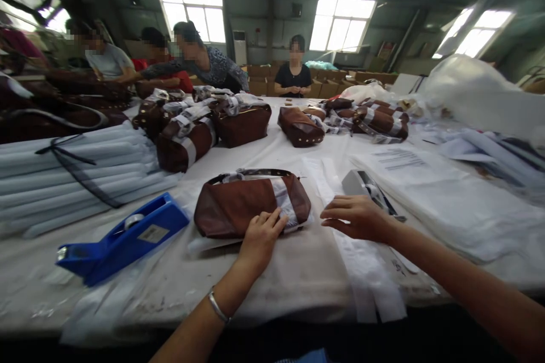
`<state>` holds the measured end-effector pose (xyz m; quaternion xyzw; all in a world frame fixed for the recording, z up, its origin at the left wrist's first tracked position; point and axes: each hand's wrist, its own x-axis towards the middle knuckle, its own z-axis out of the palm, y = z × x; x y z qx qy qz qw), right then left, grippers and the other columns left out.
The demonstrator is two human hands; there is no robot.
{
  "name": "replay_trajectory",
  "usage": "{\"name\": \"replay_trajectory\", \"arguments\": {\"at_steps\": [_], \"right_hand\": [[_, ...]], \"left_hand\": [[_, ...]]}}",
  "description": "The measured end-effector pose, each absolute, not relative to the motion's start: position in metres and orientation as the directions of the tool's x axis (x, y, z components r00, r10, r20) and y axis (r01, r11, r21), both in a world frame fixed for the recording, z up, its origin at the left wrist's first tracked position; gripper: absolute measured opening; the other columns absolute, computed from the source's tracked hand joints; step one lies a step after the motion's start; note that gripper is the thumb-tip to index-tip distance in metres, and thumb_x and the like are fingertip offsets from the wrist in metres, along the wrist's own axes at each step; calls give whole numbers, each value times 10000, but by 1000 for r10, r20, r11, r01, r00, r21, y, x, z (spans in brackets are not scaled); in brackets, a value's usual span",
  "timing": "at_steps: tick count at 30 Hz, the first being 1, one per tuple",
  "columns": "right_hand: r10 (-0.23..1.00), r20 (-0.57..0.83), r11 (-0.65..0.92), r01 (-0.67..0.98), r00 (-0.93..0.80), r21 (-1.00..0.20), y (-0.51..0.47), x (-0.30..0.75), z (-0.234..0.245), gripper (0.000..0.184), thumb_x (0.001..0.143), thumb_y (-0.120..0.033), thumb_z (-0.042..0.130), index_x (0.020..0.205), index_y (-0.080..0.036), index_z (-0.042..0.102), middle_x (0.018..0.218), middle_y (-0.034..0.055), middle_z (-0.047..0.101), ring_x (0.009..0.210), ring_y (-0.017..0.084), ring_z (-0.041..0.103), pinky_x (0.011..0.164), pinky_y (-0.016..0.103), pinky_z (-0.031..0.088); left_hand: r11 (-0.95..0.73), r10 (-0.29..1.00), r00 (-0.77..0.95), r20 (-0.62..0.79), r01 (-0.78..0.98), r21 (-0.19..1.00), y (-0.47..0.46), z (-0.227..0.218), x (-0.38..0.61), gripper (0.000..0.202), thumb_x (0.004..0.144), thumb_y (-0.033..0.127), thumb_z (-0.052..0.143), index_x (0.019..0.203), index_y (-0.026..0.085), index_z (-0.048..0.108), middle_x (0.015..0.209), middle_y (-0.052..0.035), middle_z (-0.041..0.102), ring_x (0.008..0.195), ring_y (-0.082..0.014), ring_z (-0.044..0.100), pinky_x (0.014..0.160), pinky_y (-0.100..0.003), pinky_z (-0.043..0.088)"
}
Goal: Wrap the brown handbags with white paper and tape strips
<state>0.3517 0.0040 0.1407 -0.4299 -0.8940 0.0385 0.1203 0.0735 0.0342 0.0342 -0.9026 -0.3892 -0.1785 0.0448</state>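
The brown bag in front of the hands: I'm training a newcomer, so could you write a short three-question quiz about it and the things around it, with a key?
1. Multiple choice: what does the left hand rest on?
A) a cardboard box
B) the brown bag, at its pale wrap
C) a window
2. True or false: in the head view, the blue tape dispenser lies to the left of the bag.
3. Fill in the missing word: a bracelet circles the ____ wrist.

Key: 1. B; 2. True; 3. left
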Motion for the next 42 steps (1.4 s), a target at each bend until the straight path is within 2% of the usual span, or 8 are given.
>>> {"name": "replay_trajectory", "arguments": {"at_steps": [7, 15, 20, 25, 28, 34, 38, 42], "right_hand": [[600, 96, 799, 600, -794, -35, 112, 296, 129, 239, 931, -384, 595, 818, -231, 739, 803, 29, 712, 770, 160, 641, 653, 254, 401], [637, -245, 771, 602, -731, 210, 160, 259, 135, 213, 828, -468, 714, 834, -257, 742, 831, 37, 751, 790, 200, 676, 587, 268, 309], [879, -5, 471, 869, -476, 150, 195, 276, 143, 410, 686, -528, 819, 965, -247, 711, 778, 49, 738, 784, 254, 682, 637, 282, 379], [923, 293, 245, 968, -249, 51, 187, 280, 136, 370, 1002, -394, 440, 1227, -163, 621, 1149, 166, 704, 1061, 286, 649, 837, 372, 473], [861, 364, 381, 924, -355, -2, 148, 265, 94, 444, 1029, -392, 365, 1413, -212, 499, 1453, 109, 539, 1318, 233, 506, 1053, 368, 416], [797, 369, 536, 842, -478, -67, 107, 253, 26, 523, 1018, -384, 406, 1496, -174, 430, 1584, 136, 361, 1475, 297, 297, 1202, 499, 244], [773, 400, 557, 829, -493, -56, 112, 256, 33, 513, 1015, -387, 420, 1477, -168, 459, 1559, 138, 406, 1456, 308, 332, 1202, 511, 251], [729, 517, 592, 792, -449, -148, 89, 249, 54, 413, 1002, -341, 441, 1339, -164, 599, 1404, 154, 577, 1323, 320, 496, 1145, 505, 349]], "left_hand": [[-669, 703, 613, 361, 742, 41, 31, 35, 76, 401, 966, 160, 539, 1346, 287, 535, 1465, -29, 535, 1064, -215, 562, 894, -388, 490], [-653, 697, 597, 397, 757, 8, 30, 28, 79, 370, 979, 213, 532, 1336, 308, 540, 1447, -12, 546, 1049, -222, 559, 900, -397, 477], [-660, 689, 597, 410, 751, 16, 30, 28, 77, 379, 973, 192, 533, 1332, 313, 548, 1451, -17, 547, 1052, -215, 560, 891, -378, 471], [-665, 685, 586, 433, 745, 44, 31, 23, 77, 371, 979, 210, 532, 1334, 314, 554, 1464, -13, 539, 1079, -210, 566, 918, -380, 479], [-669, 673, 577, 463, 742, 47, 32, 15, 77, 375, 989, 219, 519, 1352, 309, 548, 1472, -18, 535, 1115, -212, 578, 938, -381, 484], [-743, 556, 707, 437, 659, -120, 26, 15, 43, 446, 1009, 164, 433, 1447, 242, 468, 1512, -42, 490, 1368, -187, 472, 1112, -364, 402], [-627, 651, 633, 420, 760, -173, 20, 25, -15, 519, 976, 111, 429, 1485, 211, 417, 1537, -82, 446, 1425, -254, 409, 1167, -536, 328], [-592, 687, 585, 431, 795, -136, 16, 18, -53, 576, 933, 50, 448, 1484, 216, 424, 1525, -71, 457, 1397, -237, 454, 1146, -487, 389]]}}
